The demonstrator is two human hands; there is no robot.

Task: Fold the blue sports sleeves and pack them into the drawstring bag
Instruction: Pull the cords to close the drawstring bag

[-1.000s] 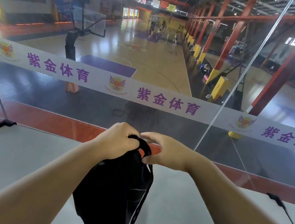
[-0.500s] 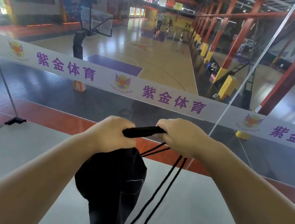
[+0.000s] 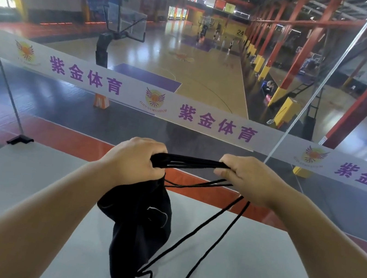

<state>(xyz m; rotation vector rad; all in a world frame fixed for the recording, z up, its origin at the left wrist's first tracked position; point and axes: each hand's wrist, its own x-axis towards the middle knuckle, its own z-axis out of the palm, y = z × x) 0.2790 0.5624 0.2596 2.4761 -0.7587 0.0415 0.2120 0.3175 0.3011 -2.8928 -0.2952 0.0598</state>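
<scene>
A black drawstring bag (image 3: 138, 230) hangs in front of me above a grey surface (image 3: 252, 271). My left hand (image 3: 135, 162) grips the bunched neck of the bag. My right hand (image 3: 246, 178) grips the black cords (image 3: 190, 162), which run taut between both fists. More cord loops (image 3: 204, 241) trail down from my right hand to the bag's bottom corner. No blue sleeves show anywhere; what the bag holds is hidden.
A glass barrier with a white banner (image 3: 205, 118) of purple characters stands just beyond the grey surface. A black bracket (image 3: 19, 139) clamps the glass at left. Behind the glass lies a basketball hall with a hoop stand (image 3: 105, 45) and red columns.
My hands have moved apart, the right one pulling cords out to the right. The bag's mouth has drawn tighter in my left fist and longer cord loops now hang down.
</scene>
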